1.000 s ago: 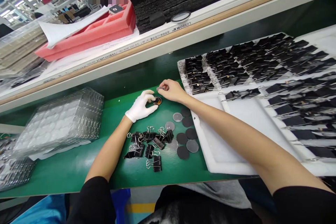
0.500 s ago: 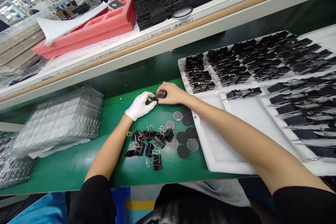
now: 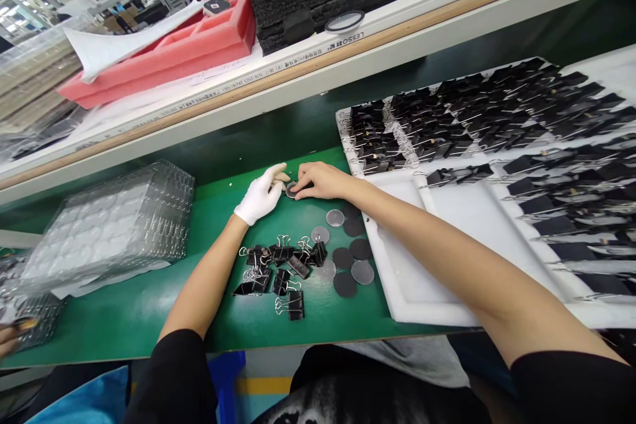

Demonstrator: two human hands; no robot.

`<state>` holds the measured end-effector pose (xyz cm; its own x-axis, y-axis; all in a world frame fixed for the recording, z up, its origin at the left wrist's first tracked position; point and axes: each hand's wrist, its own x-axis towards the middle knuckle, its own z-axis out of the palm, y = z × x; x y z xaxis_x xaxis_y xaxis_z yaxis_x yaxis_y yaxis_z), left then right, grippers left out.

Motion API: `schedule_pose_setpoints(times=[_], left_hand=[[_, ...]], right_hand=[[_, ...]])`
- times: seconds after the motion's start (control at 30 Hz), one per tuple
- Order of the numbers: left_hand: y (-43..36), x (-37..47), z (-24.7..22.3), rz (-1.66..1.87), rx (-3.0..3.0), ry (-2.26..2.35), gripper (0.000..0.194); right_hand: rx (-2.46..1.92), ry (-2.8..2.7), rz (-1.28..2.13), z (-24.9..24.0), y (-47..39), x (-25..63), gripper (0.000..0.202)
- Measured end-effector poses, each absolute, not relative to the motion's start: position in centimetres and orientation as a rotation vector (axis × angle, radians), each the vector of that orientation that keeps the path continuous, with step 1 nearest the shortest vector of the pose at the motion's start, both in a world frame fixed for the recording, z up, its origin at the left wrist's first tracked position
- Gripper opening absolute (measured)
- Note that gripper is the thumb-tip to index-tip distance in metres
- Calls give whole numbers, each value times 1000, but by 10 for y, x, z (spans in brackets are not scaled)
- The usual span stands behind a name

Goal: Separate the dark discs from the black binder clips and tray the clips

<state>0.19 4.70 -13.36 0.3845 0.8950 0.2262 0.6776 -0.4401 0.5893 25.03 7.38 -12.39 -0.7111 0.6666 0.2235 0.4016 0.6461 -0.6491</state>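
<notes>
The small round piece (image 3: 291, 190) lies toward the far side of the green counter (image 3: 322, 328), between the person's two hands, and handling it well calls for light, even contact. The bare right hand (image 3: 322, 180) has its fingertips on the piece, though whether they pinch it or merely press cannot be told; the gloved left hand (image 3: 261, 197) has finger and thumb bent toward the opposite edge, its hold equally unclear. Best to steady the rim with the glove, so the piece does not skate on the smooth top, and keep bare fingertips at the edge, since touching the face would likely smudge it. The loose discs (image 3: 344, 284) and binder clips (image 3: 296, 305) lie nearer the person, apart from both hands.
</notes>
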Motion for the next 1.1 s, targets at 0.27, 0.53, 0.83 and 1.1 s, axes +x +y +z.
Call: schedule_pose_setpoints(times=[0.27,0.53,0.83,1.1], left_hand=[[41,8,-127,663,2352,1328,67],[39,17,-123,442,2461,1464,86],[38,18,-124,404,2512,1473,80],[36,20,-124,357,2533,1467,81]], right_hand=[[-814,-2257,953,-109,69,246,40],[-1204,-2619,1001,-59,60,281,47],[-1119,-2824,1071,-62,26,257,55],[-748,-2964,1471,-34,14,255,17]])
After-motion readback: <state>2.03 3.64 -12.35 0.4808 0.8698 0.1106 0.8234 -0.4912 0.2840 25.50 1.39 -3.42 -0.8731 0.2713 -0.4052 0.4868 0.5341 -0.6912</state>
